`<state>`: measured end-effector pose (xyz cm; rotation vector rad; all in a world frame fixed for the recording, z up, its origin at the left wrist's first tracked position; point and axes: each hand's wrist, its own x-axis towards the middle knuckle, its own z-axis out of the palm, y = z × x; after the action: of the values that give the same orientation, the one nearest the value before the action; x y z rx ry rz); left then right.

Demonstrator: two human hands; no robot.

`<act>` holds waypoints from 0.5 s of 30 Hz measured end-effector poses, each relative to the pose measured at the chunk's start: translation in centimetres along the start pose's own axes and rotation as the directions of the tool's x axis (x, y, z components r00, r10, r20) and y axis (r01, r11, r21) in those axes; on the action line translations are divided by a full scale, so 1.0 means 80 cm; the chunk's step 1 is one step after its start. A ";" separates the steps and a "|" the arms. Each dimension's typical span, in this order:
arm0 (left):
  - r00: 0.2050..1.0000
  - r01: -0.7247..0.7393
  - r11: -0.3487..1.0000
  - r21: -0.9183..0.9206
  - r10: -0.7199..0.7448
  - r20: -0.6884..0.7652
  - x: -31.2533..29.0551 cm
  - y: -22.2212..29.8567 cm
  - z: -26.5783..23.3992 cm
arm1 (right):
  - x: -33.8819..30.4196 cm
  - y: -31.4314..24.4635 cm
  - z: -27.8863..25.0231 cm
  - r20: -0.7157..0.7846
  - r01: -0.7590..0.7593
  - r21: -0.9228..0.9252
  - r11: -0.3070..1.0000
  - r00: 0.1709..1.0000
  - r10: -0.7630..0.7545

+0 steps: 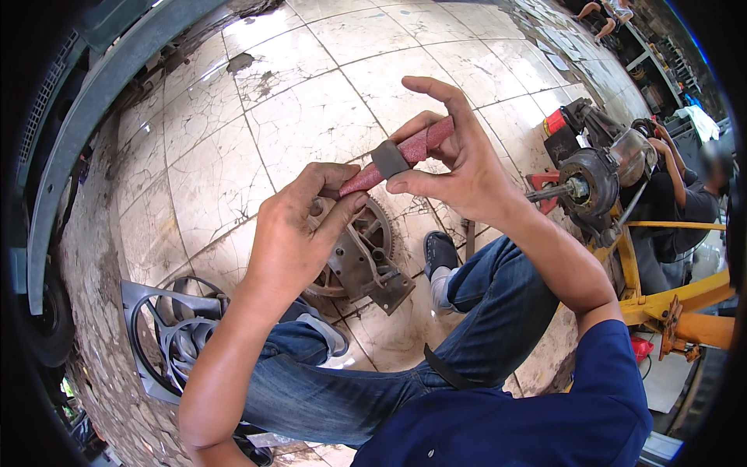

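Observation:
A strip of reddish sandpaper (426,143), rolled into a narrow tube, passes through a short dark grey ring (389,159). My left hand (292,222) pinches the tube's left end between thumb and forefinger. At the other end my right hand (484,173) is curled round the sandpaper, its thumb just below the ring and its forefinger raised off it. Some right fingers are partly hidden behind the roll. Below my hands, a greasy metal assembly with a toothed wheel and a bracket (358,268) lies on the tiles, partly covered by my left hand.
Cracked, stained floor tiles (303,101) spread ahead. A grey fan shroud (152,296) lies at the left. To the right, a round mechanical unit (589,187) sits by a yellow frame (629,257), with another person (685,187) beside it. My bent legs (498,311) flank the metal assembly.

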<state>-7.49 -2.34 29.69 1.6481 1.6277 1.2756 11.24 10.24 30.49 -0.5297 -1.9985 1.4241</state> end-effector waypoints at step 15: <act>0.995 0.082 0.995 -0.050 -0.079 0.066 0.000 0.000 -0.004 | -0.001 0.012 0.009 0.023 -0.001 0.114 0.994 1.000 -0.002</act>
<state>-7.76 -2.45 29.86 1.5600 1.5923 1.2039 10.76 10.00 29.44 -0.4644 -1.9215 1.5395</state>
